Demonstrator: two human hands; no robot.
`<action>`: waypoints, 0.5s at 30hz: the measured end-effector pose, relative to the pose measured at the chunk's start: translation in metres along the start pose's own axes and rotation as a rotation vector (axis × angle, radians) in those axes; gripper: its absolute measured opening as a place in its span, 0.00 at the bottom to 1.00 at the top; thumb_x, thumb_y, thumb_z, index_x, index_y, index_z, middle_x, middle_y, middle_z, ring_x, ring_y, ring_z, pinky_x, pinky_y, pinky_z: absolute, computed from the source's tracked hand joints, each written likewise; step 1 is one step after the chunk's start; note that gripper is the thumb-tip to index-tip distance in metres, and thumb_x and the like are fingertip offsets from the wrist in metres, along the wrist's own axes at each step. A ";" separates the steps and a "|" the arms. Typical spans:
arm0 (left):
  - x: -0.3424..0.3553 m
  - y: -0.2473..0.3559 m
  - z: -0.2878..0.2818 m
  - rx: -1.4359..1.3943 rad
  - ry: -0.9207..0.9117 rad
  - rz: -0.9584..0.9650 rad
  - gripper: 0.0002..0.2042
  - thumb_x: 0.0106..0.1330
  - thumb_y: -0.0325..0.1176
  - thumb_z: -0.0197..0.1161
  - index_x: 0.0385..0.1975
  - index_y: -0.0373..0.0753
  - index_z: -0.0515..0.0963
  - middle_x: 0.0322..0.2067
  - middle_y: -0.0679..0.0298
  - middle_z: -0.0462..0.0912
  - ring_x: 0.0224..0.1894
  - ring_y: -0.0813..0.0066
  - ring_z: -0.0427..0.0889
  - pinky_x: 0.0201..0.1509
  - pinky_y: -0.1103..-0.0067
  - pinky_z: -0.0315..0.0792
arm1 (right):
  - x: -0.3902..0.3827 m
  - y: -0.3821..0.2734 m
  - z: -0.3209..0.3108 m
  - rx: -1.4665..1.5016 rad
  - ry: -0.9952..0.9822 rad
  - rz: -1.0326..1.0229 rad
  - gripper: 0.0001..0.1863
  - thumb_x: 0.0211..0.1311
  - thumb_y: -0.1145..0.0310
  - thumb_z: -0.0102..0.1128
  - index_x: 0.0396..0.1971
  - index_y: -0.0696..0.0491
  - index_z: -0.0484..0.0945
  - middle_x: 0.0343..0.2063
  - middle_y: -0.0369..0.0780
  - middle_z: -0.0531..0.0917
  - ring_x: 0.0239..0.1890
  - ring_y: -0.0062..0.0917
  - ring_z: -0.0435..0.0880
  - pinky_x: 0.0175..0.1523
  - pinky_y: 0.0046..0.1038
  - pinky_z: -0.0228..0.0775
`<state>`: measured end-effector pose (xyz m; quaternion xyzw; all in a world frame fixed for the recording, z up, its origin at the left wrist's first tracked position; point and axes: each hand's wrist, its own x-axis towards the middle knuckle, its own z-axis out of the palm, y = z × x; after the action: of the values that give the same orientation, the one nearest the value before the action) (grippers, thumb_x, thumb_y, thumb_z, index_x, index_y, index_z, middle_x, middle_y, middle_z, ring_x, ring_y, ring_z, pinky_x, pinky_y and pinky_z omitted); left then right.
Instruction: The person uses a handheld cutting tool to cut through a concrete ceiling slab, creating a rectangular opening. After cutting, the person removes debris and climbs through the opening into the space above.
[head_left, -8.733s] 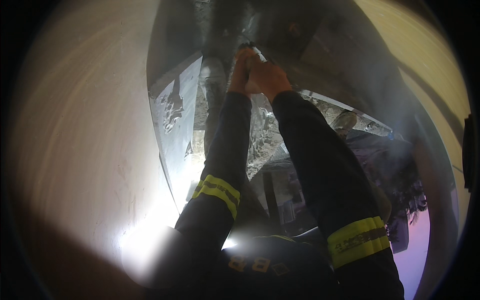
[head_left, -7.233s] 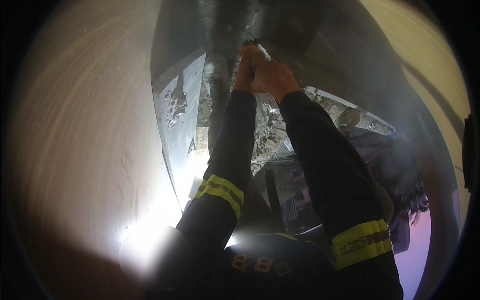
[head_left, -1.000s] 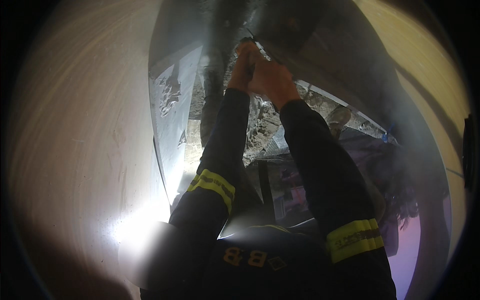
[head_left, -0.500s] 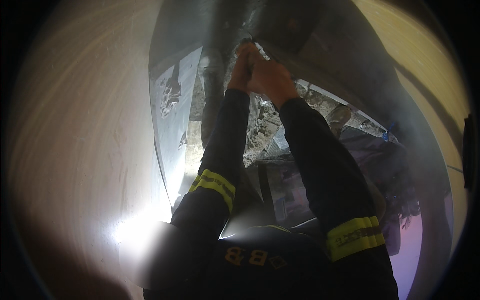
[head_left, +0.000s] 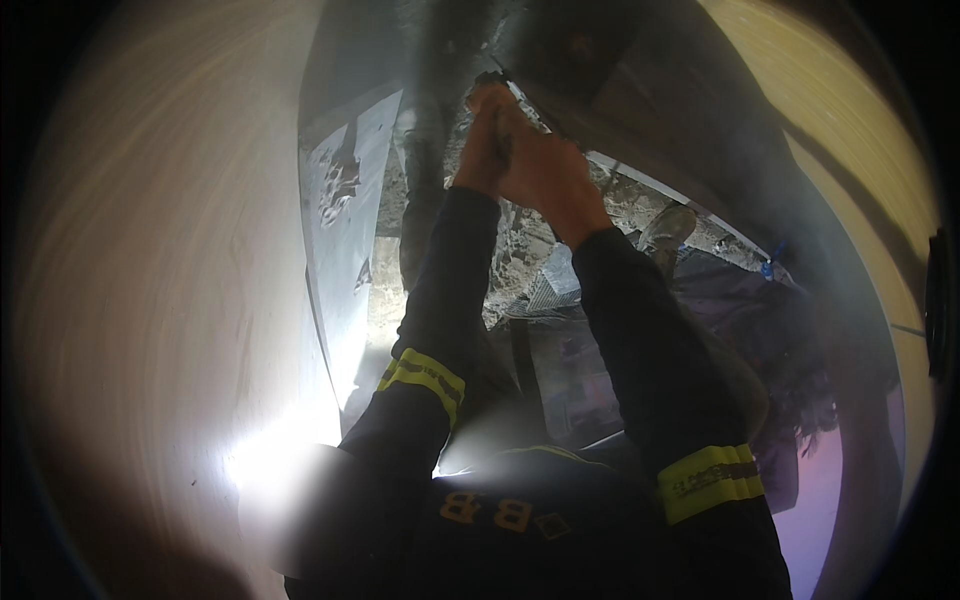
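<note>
My two hands meet at the top middle, arms stretched out away from me. My left hand [head_left: 481, 150] is closed, and my right hand [head_left: 548, 168] presses against it from the right, its fingers folded. A small dark piece [head_left: 489, 78] shows just past the fingertips; its kind cannot be made out. What lies between the palms is hidden. Just below the hands is rough grey rubble or mortar [head_left: 515, 255], with a grey ribbed piece [head_left: 558, 280] lying on it.
A pale panel with dark smears [head_left: 345, 190] stands at the left beside a grey upright shape [head_left: 422, 150]. A dusty shoe [head_left: 668, 228] is right of my wrist. A pale edge strip [head_left: 690, 205] runs toward a blue tie [head_left: 768, 268]. Glaring light [head_left: 285, 450] shines lower left.
My right wrist and forearm have shifted slightly right and nearer to me. Both hands stay together in almost the same place, and more of the shoe shows.
</note>
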<state>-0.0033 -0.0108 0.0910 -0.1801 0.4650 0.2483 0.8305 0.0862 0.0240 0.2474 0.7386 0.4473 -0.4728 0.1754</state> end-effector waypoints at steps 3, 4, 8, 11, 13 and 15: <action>-0.003 -0.004 0.000 -0.036 -0.037 0.077 0.17 0.76 0.51 0.64 0.51 0.44 0.78 0.40 0.68 0.81 0.41 0.78 0.84 0.45 0.77 0.80 | -0.006 0.001 -0.002 0.015 0.004 -0.026 0.44 0.56 0.60 0.73 0.74 0.46 0.65 0.46 0.52 0.90 0.50 0.49 0.91 0.55 0.47 0.84; -0.007 -0.005 0.005 -0.041 -0.027 0.053 0.17 0.76 0.50 0.63 0.51 0.44 0.78 0.40 0.68 0.81 0.41 0.79 0.84 0.45 0.78 0.80 | -0.007 0.001 -0.006 -0.010 -0.036 0.001 0.45 0.56 0.59 0.73 0.75 0.46 0.65 0.47 0.52 0.90 0.50 0.50 0.91 0.55 0.47 0.84; -0.015 -0.006 0.010 -0.064 -0.063 0.021 0.16 0.77 0.49 0.63 0.52 0.44 0.79 0.40 0.69 0.82 0.40 0.79 0.84 0.45 0.78 0.81 | -0.009 0.002 -0.011 -0.053 -0.094 0.051 0.49 0.54 0.58 0.74 0.77 0.45 0.62 0.47 0.51 0.90 0.50 0.50 0.91 0.55 0.48 0.84; -0.011 -0.004 0.010 0.032 -0.077 0.122 0.16 0.77 0.49 0.63 0.52 0.45 0.79 0.41 0.69 0.82 0.41 0.79 0.84 0.45 0.78 0.80 | -0.007 0.013 0.000 -0.065 0.006 -0.061 0.43 0.54 0.60 0.74 0.71 0.51 0.66 0.47 0.49 0.89 0.48 0.46 0.91 0.49 0.45 0.85; -0.009 -0.002 0.008 0.019 -0.074 0.096 0.16 0.77 0.49 0.63 0.52 0.45 0.79 0.41 0.69 0.82 0.42 0.79 0.84 0.46 0.78 0.80 | -0.007 0.012 0.002 -0.077 0.009 -0.057 0.43 0.55 0.60 0.74 0.71 0.51 0.66 0.47 0.49 0.89 0.48 0.46 0.92 0.49 0.46 0.85; -0.006 0.001 0.007 0.013 -0.071 0.078 0.15 0.77 0.49 0.63 0.52 0.45 0.79 0.42 0.69 0.82 0.42 0.80 0.84 0.46 0.79 0.80 | -0.004 0.009 0.001 -0.086 -0.023 -0.040 0.46 0.54 0.59 0.74 0.74 0.49 0.64 0.47 0.50 0.90 0.48 0.46 0.91 0.52 0.46 0.85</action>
<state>-0.0016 -0.0082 0.0993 -0.1474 0.4434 0.2839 0.8373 0.0928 0.0162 0.2486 0.7159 0.4799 -0.4649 0.2026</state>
